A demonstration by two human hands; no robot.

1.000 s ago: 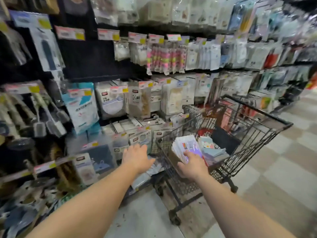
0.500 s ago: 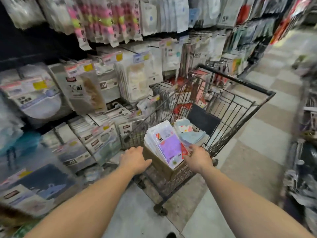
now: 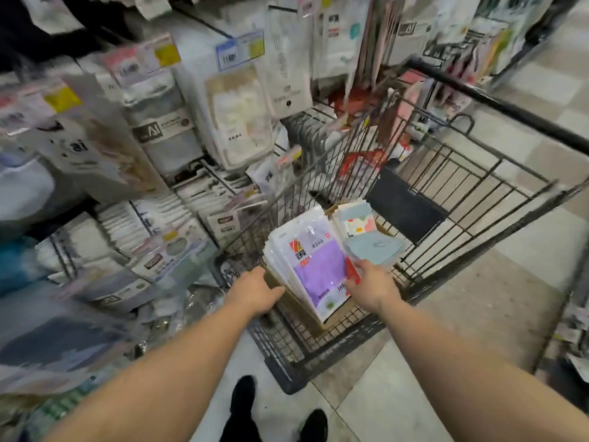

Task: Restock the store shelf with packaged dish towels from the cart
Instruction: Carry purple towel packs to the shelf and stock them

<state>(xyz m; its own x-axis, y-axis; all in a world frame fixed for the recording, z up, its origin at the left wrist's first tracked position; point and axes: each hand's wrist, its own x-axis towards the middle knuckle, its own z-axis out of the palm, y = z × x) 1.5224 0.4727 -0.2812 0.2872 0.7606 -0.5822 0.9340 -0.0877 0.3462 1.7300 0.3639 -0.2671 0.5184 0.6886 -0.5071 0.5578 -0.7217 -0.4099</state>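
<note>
Stack of packaged dish towels (image 3: pixel 314 266), purple-faced pack on top, stands tilted in a cardboard box (image 3: pixel 296 309) at the near end of the wire cart (image 3: pixel 446 199). Right hand (image 3: pixel 371 287): fingers on the stack's right edge, touching the top pack; whether they curl round it, cannot tell. Left hand (image 3: pixel 256 291): laid against the box's left side at the cart's rim, fingers hidden, grip unclear. More packs, pale blue and patterned (image 3: pixel 366 231), just behind the stack. Store shelf (image 3: pixel 191 138) to the left, crowded with hanging packets, blurred. Black shoes (image 3: pixel 314 425) on tiled floor (image 3: pixel 382 393) below.
</note>
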